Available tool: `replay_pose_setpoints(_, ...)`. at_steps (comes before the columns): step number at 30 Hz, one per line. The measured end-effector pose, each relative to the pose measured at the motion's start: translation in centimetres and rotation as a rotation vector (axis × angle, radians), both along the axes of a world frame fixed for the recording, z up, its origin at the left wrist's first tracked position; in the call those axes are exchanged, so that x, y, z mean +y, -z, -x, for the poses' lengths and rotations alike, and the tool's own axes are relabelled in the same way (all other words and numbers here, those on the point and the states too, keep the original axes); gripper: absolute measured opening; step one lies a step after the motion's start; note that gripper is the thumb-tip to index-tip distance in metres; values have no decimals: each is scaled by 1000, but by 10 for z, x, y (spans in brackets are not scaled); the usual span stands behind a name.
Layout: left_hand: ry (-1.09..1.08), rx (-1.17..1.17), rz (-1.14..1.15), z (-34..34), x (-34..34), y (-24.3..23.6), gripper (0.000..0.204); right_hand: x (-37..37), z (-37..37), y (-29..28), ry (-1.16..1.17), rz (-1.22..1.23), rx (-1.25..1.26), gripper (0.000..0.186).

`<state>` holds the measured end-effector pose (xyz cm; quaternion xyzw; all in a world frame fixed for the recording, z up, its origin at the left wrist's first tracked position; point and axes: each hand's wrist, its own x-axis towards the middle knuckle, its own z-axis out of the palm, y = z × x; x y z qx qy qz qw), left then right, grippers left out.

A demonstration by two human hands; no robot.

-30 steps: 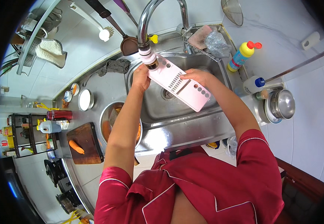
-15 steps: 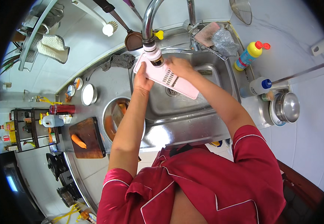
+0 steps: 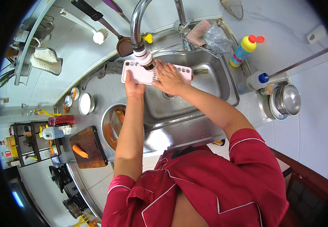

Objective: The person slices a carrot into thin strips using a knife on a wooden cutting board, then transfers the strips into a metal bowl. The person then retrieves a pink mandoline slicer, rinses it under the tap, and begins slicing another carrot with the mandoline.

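Observation:
A pink grater [image 3: 143,76] with rows of holes lies nearly level over the sink [image 3: 194,108], under the white-and-pink nozzle of the faucet [image 3: 143,56]. My left hand [image 3: 134,88] grips its left end, with the thumb on the upper face and the other fingers mostly hidden beneath. My right hand [image 3: 170,80] rests flat on the middle of the grater, fingers stretched out and covering part of the holes. Whether water is running, I cannot tell.
Left of the sink stand a metal bowl [image 3: 104,127] with a blade and orange pieces, a cutting board [image 3: 90,145] with a carrot [image 3: 80,151], and a white bowl [image 3: 86,103]. To the right are a yellow bottle [image 3: 243,51], a white bottle [image 3: 255,84] and stacked metal bowls [image 3: 289,100].
The grater has turned from a slant to nearly level. My right hand has moved from beside the nozzle down onto the grater's face, its fingers now spread flat.

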<state>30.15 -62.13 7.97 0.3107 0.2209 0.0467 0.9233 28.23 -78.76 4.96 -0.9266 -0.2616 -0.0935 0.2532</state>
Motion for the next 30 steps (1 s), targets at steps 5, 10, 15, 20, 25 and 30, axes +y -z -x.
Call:
replay_pose_setpoints(5, -125, -13, -25, 5, 16, -11, 45, -45, -6, 13, 13, 94, 118, 66)
replay_pose_setpoints(10, -143, -38, -26, 3, 29, -8, 44, -54, -7, 28, 193, -90, 397, 65)
replay_pose_setpoints(15, -130, -75, -42, 5, 52, 2, 41, -18, -5, 25, 348, -449, 550, 71)
replay_pose_setpoints(20, -79, 4, 3, 13, 46, -1, 41, -23, -11, 38, 216, -1759, 1245, 54)
replay_pose_setpoints(25, -43, 162, 77, 11, 16, 27, 45, -78, 24, 8, -72, -1840, 1454, 34)
replay_pose_setpoints(30, -161, 643, -786, -1, 7, 95, 59, -92, 45, -16, 243, -1728, 1231, 31)
